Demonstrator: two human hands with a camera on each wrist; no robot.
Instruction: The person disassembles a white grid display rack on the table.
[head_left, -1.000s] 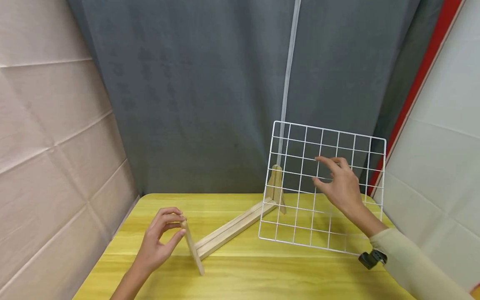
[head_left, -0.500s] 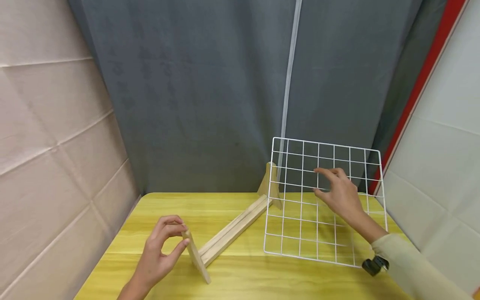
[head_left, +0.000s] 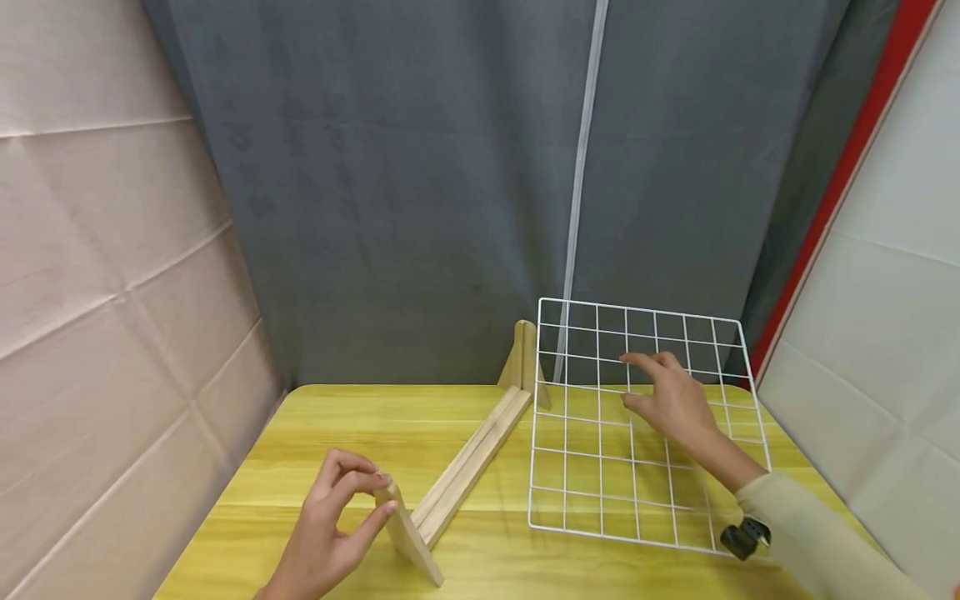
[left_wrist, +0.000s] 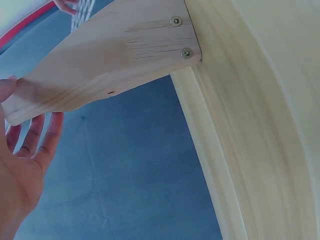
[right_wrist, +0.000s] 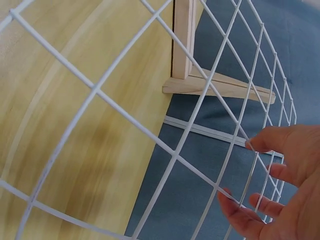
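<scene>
White wire grid panel (head_left: 645,425) tilts beside wooden stand (head_left: 465,467).

My left hand (head_left: 330,525) sits low and near, wrist bent up, thumb and curled fingertips (head_left: 372,482) pinched together. My right arm (head_left: 817,542) reaches forward from the lower right corner in a pale sleeve, a small black clip at the cuff. My right hand (head_left: 670,400) is raised, fingers (right_wrist: 267,144) half curled, thumb opposed in a pinch.
</scene>
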